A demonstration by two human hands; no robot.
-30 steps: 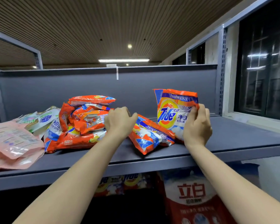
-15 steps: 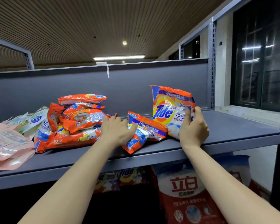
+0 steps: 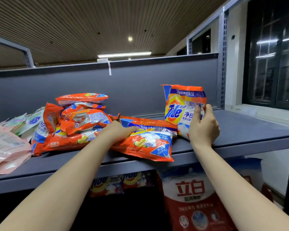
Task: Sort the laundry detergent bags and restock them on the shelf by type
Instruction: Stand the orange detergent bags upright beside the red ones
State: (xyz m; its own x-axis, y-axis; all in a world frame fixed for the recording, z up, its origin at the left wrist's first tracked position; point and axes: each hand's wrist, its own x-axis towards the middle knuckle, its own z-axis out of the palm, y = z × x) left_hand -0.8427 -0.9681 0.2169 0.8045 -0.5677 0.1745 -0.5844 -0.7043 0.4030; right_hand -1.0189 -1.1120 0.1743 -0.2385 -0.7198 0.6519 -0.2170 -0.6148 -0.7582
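On the grey shelf (image 3: 250, 130) my right hand (image 3: 203, 129) grips an orange Tide bag (image 3: 180, 105) and keeps it standing upright on its lower edge. My left hand (image 3: 118, 130) lies on a second orange Tide bag (image 3: 148, 142) that is flat near the shelf's front edge; its fingers curl over the bag's left end. To the left sits a heap of several orange Tide bags (image 3: 77, 124). Further left lie green-and-white bags (image 3: 28, 121) and pink bags (image 3: 5, 147).
The shelf's grey back panel (image 3: 140, 84) rises behind the bags, and a perforated upright post (image 3: 223, 64) stands at the right. Below the shelf are a large red-and-white detergent bag (image 3: 190, 197) and more Tide bags (image 3: 117, 182). A dark window (image 3: 274, 55) is on the right.
My left hand has dragged the flat Tide bag toward the shelf's front edge, away from the heap. My right hand still holds the upright bag, which has shifted slightly right.
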